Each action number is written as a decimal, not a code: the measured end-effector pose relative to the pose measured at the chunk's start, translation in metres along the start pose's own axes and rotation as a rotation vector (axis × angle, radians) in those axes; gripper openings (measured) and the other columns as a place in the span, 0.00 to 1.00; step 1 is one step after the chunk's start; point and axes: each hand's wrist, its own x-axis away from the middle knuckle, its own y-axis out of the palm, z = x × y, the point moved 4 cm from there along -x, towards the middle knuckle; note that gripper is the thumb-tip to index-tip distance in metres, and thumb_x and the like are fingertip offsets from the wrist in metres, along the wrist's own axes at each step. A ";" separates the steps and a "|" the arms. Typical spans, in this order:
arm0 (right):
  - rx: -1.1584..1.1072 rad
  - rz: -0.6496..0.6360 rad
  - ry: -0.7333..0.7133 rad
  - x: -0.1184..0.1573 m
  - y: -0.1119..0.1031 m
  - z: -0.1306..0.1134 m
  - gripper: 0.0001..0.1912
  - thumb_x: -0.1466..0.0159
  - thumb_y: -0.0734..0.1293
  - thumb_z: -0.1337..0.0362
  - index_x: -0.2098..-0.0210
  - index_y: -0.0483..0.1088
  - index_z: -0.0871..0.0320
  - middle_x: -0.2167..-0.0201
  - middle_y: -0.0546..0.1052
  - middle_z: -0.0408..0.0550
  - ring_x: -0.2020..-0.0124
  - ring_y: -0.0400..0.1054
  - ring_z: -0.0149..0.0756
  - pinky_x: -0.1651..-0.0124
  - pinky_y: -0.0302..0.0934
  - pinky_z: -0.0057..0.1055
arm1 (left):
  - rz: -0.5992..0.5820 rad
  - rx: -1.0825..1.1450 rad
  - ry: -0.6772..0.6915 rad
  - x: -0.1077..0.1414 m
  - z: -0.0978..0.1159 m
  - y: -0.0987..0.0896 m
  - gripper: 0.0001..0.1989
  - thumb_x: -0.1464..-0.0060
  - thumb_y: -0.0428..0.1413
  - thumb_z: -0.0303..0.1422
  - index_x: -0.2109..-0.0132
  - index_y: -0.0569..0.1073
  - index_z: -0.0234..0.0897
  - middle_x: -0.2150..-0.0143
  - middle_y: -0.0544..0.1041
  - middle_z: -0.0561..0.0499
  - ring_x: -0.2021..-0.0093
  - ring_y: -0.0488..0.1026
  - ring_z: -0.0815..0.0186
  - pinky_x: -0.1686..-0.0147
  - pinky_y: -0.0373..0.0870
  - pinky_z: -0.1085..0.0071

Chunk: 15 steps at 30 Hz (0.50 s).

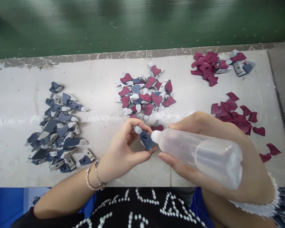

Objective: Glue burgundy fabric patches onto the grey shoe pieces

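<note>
Between the fingers and thumb of my left hand (125, 147) is a small blue-grey and white part (146, 140), its recessed face turned up. My right hand (228, 152) is wrapped round a translucent plastic bottle (204, 153) lying almost level. The bottle's white tip touches or nearly touches the right edge of the part; which of the two I cannot tell. Just beyond my hands lies a pile of parts with maroon pieces on them (144, 96). One maroon piece (157, 127) shows behind the bottle's tip.
A heap of blue-grey and white parts (59, 133) lies on the left of the white table (102, 82). Loose maroon pieces (232, 115) lie at the right, more (206, 66) at the back right beside a few parts (243, 68). A green surface (133, 28) runs along the back.
</note>
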 end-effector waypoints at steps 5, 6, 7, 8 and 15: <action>0.111 -0.004 -0.031 0.002 0.006 0.000 0.17 0.44 0.75 0.64 0.66 0.61 0.52 0.69 0.75 0.38 0.77 0.70 0.29 0.75 0.65 0.28 | 0.018 -0.024 0.006 0.001 -0.004 -0.003 0.23 0.52 0.66 0.25 0.53 0.66 0.44 0.53 0.72 0.51 0.62 0.72 0.66 0.65 0.71 0.71; 0.129 -0.003 -0.027 0.002 0.007 0.000 0.18 0.45 0.76 0.64 0.66 0.62 0.52 0.69 0.75 0.37 0.77 0.70 0.28 0.75 0.65 0.27 | 0.018 -0.015 0.009 0.000 -0.005 -0.003 0.23 0.53 0.65 0.24 0.53 0.66 0.45 0.53 0.72 0.51 0.62 0.72 0.66 0.66 0.71 0.71; 0.143 -0.002 -0.022 0.003 0.008 0.000 0.18 0.45 0.76 0.65 0.65 0.62 0.52 0.69 0.75 0.37 0.77 0.70 0.28 0.75 0.65 0.27 | 0.019 -0.010 0.014 0.000 -0.006 -0.004 0.23 0.53 0.65 0.23 0.53 0.66 0.45 0.53 0.72 0.52 0.61 0.72 0.66 0.66 0.70 0.71; 0.150 -0.004 -0.021 0.003 0.008 0.000 0.18 0.45 0.76 0.65 0.65 0.62 0.52 0.69 0.75 0.36 0.77 0.70 0.27 0.74 0.65 0.26 | 0.022 -0.008 0.019 0.000 -0.006 -0.004 0.23 0.53 0.65 0.22 0.53 0.66 0.45 0.53 0.72 0.52 0.61 0.72 0.66 0.65 0.70 0.71; 0.101 -0.083 -0.012 0.002 0.007 -0.001 0.15 0.42 0.74 0.62 0.62 0.64 0.52 0.70 0.75 0.35 0.77 0.70 0.25 0.74 0.65 0.23 | 0.035 -0.078 0.064 -0.001 -0.004 -0.004 0.26 0.55 0.61 0.15 0.53 0.66 0.46 0.54 0.72 0.54 0.56 0.71 0.67 0.62 0.68 0.74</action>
